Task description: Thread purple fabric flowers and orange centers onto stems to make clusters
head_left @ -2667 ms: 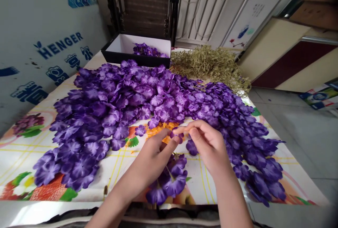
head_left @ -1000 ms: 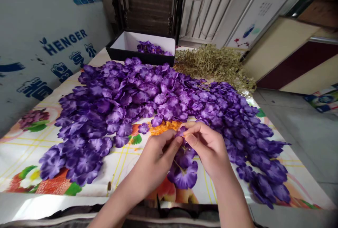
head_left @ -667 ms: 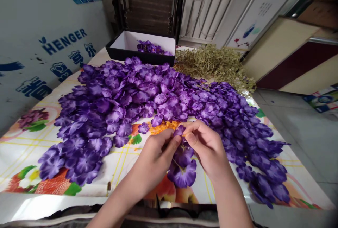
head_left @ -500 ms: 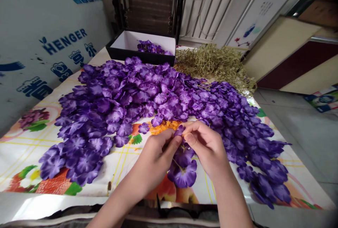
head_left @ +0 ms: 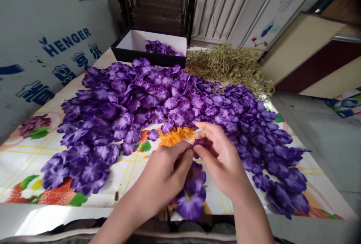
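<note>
Stem hidden between left hand [head_left: 166, 170] and right hand [head_left: 221, 159].

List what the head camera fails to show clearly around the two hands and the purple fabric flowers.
- Small purple fabric petal: mostly covered by left hand and right hand.
- Strung purple flower cluster: its stem hidden beneath the hands.
- Black-sided white box: contents partly hidden behind its front wall.

Petal heap [head_left: 169, 101] mid-table [head_left: 25, 161]; box [head_left: 149, 50] behind; stem pile [head_left: 231, 65] right of box.
</note>
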The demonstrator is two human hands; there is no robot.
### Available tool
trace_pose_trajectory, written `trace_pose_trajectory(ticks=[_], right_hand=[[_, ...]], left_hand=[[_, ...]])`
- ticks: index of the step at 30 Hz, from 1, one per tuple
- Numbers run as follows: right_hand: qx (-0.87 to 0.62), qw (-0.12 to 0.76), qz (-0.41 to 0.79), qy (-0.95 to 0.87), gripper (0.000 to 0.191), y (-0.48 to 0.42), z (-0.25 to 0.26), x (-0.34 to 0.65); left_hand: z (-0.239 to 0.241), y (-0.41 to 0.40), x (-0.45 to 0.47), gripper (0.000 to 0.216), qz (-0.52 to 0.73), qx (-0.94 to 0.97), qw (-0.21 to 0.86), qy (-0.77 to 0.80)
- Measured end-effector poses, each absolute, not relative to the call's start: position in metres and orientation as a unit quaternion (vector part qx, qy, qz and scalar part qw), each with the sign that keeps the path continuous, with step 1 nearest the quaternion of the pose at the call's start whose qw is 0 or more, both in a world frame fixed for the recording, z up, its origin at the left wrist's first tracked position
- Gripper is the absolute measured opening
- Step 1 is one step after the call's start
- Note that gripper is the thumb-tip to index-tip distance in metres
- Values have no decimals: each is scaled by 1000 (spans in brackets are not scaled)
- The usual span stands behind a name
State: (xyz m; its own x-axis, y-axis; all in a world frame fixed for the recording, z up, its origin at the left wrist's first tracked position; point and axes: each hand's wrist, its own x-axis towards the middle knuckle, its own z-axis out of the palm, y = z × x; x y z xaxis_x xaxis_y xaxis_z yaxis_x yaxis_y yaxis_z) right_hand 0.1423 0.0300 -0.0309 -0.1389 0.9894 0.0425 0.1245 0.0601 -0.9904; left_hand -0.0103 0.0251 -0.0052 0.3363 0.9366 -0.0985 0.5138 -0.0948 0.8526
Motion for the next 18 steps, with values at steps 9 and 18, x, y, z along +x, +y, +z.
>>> trace_pose_trajectory(ticks=[9,18], right_hand=[[-462,473,536,-524,10,40,-44,159],[-461,480,585,-463,8,33,-47,172]], left_hand=[[-16,22,-3,27,-87,756,226,609],[-35,21,17,30,-76,777,225,583]])
